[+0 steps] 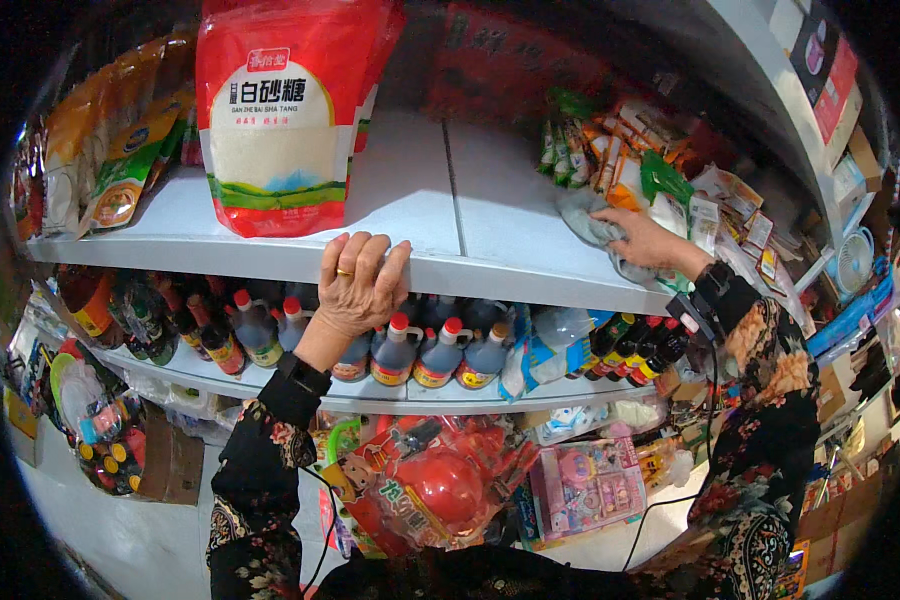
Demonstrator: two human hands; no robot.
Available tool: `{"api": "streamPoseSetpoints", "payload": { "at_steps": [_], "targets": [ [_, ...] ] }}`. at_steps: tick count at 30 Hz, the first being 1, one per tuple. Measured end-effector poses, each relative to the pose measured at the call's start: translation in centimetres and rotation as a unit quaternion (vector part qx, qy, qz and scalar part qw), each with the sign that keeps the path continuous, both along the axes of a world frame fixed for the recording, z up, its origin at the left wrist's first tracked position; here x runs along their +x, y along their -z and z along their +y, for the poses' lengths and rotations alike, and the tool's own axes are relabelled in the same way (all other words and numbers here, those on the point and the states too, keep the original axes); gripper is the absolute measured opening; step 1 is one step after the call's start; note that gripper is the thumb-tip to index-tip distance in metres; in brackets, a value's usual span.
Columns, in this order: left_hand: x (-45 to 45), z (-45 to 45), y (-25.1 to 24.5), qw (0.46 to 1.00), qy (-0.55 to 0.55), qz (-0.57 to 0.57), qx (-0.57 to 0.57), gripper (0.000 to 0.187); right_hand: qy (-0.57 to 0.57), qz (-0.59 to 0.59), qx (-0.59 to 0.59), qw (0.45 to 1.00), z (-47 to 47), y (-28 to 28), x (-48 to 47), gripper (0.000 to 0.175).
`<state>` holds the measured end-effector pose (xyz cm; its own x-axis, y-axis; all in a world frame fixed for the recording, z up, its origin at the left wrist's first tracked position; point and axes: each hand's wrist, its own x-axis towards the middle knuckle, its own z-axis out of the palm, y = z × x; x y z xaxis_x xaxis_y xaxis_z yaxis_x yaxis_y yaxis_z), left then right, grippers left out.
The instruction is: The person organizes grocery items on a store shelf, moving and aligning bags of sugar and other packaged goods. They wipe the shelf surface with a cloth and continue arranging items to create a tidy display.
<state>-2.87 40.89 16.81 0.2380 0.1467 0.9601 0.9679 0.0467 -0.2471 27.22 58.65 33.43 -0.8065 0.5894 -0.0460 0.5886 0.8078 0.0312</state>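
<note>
My left hand [364,283] rests with its fingers over the front edge of a white shelf [397,180], a ring on one finger. Just behind those fingers stands a red and white bag of white sugar [277,150], upright, with more red packaging behind it. My right hand [641,236] grips a crumpled grey cloth [589,219], which lies against the shelf surface at the right. Close beyond the cloth is a heap of small seasoning packets [615,150], some green, some orange and white.
Below, a second shelf [390,401] bears several dark sauce bottles [439,352] with red caps. Lower down lie a packaged red toy [442,487], a pink boxed toy set [591,484] and a cardboard box [172,457]. Black cables [712,397] hang near my sleeves. Food pouches [131,172] lean at the left.
</note>
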Motion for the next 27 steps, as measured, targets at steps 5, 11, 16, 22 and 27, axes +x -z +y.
{"api": "streamPoseSetpoints", "payload": {
  "at_steps": [5, 11, 16, 22, 27],
  "targets": [
    [0.1, 0.0, -0.3, 1.0, 0.0, 0.0, 0.013, 0.047, -0.164, 0.123, -0.03, 0.978, -5.5, 0.8, -4.0, 0.059],
    [0.1, -0.8, -0.3, 0.998, 0.007, -0.01, -0.055, 0.044, -0.143, 0.095, -0.039, 0.984, -7.0, 1.4, -2.3, 0.067],
    [0.2, -0.7, -0.2, 0.999, -0.008, -0.007, -0.047, 0.044, -0.024, 0.005, -0.057, 0.998, -6.3, -1.2, 0.9, 0.065],
    [0.2, -0.2, -0.3, 1.0, 0.01, -0.005, -0.011, 0.04, -0.253, 0.138, -0.023, 0.957, -6.9, 1.9, -9.0, 0.059],
    [-0.1, -0.3, -0.1, 1.0, -0.002, 0.004, -0.009, 0.038, -0.207, 0.083, -0.041, 0.974, -6.0, 1.2, -6.5, 0.055]
  ]
}}
